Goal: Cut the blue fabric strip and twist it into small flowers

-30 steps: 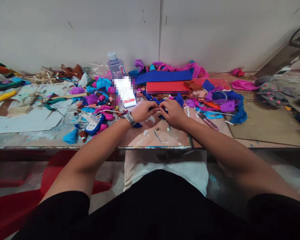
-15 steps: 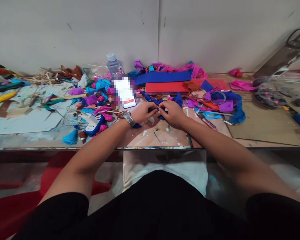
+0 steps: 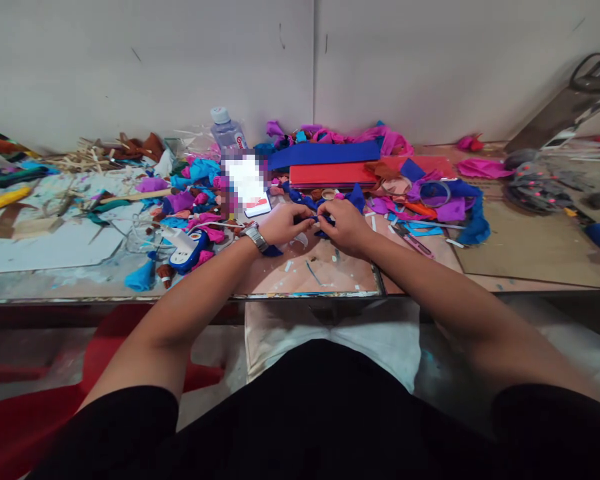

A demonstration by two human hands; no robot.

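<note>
My left hand [image 3: 283, 224], with a metal watch on the wrist, and my right hand [image 3: 345, 225] meet over the middle of the worktable [image 3: 330, 275]. Both pinch the same small piece of dark blue crepe paper [image 3: 316, 219] between their fingertips; most of it is hidden by the fingers. More blue paper [image 3: 356, 197] pokes out just behind my right hand. A blue scrap [image 3: 274, 251] lies under my left wrist.
Pink, purple and blue paper scraps [image 3: 200, 200] cover the table's back. A phone [image 3: 247, 185], a water bottle [image 3: 227, 133], stacked blue and red sheets [image 3: 330, 165], a tape roll [image 3: 435, 193], a blue-white power strip [image 3: 186, 245] and a utility knife [image 3: 414, 243] lie around. A red chair [image 3: 55, 413] is at left.
My fingertips have shifted slightly on the blue paper; both hands stay in the same place. The view has drifted a little.
</note>
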